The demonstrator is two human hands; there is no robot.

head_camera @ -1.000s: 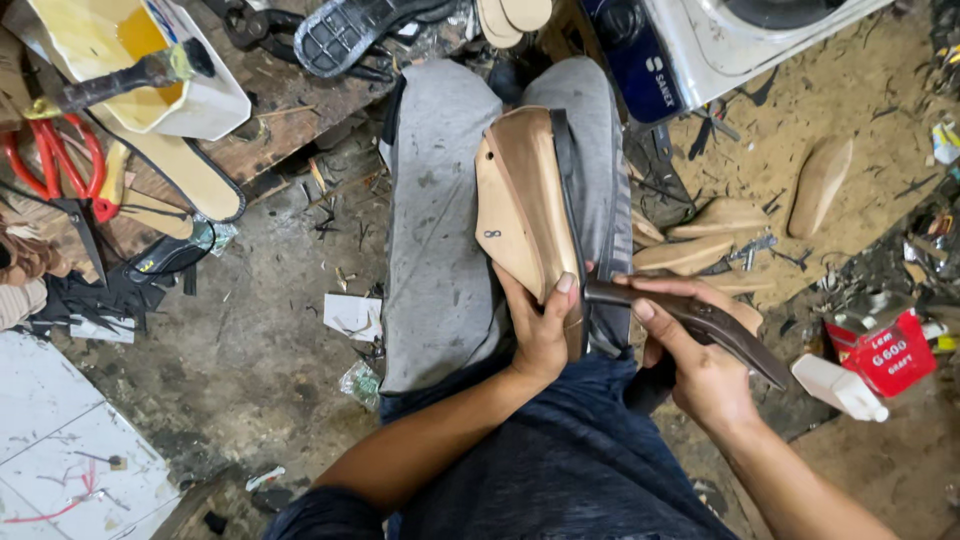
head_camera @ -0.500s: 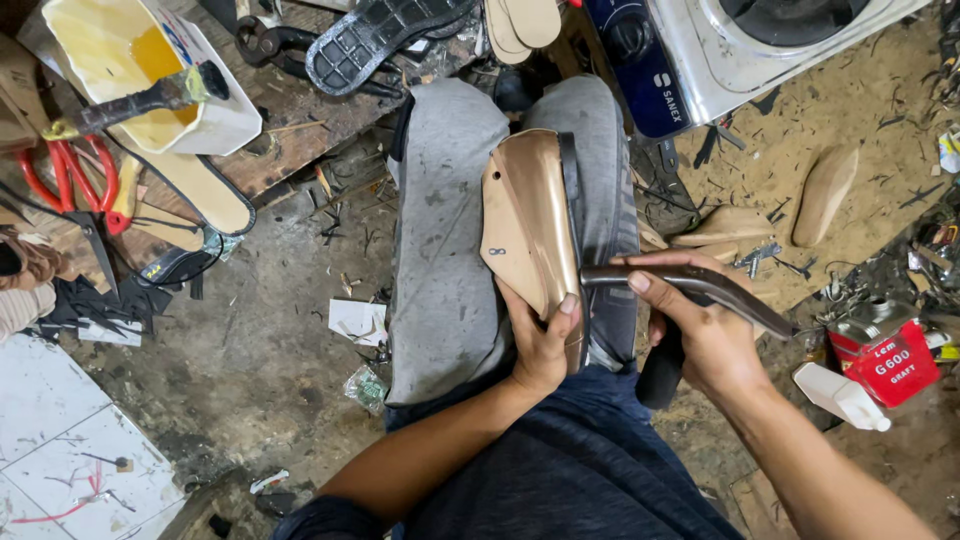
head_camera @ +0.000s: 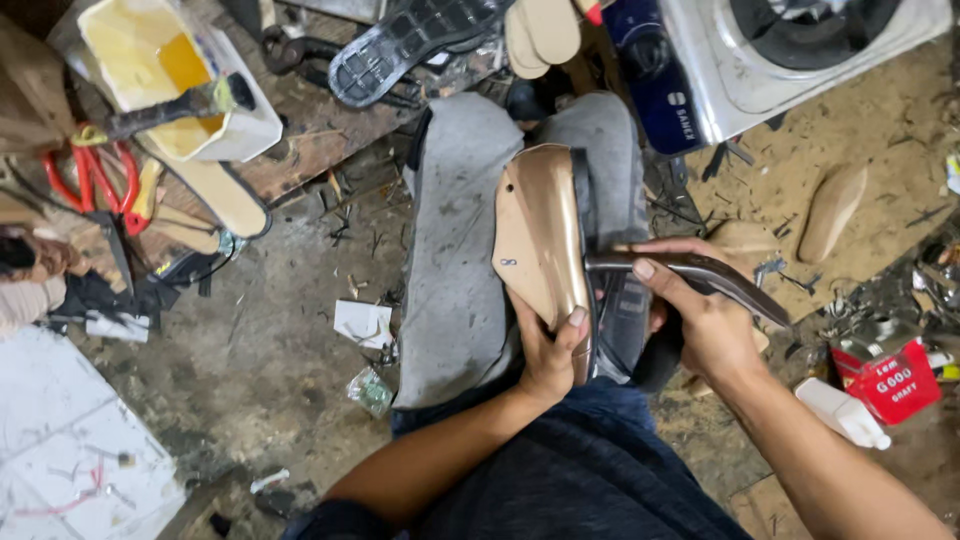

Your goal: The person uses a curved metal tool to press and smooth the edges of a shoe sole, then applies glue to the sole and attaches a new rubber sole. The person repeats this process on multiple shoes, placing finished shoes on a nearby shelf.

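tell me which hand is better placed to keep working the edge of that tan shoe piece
Right, probably. The right hand already grips the dark curved tool with its tip against the tan shoe piece, while the left hand is busy bracing that piece on the lap.

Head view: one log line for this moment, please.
left hand: grips tan shoe sole on lap | right hand: holds dark curved tool against sole edge

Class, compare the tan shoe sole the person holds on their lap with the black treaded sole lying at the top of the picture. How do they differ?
The tan shoe sole is smooth and plain; the black treaded sole shows a ridged grip pattern. The tan shoe sole rests on the lap, steadied by the left hand while the right hand presses a dark curved tool against its edge; the black treaded sole lies untouched among clutter. Both are elongated, foot-shaped pieces.
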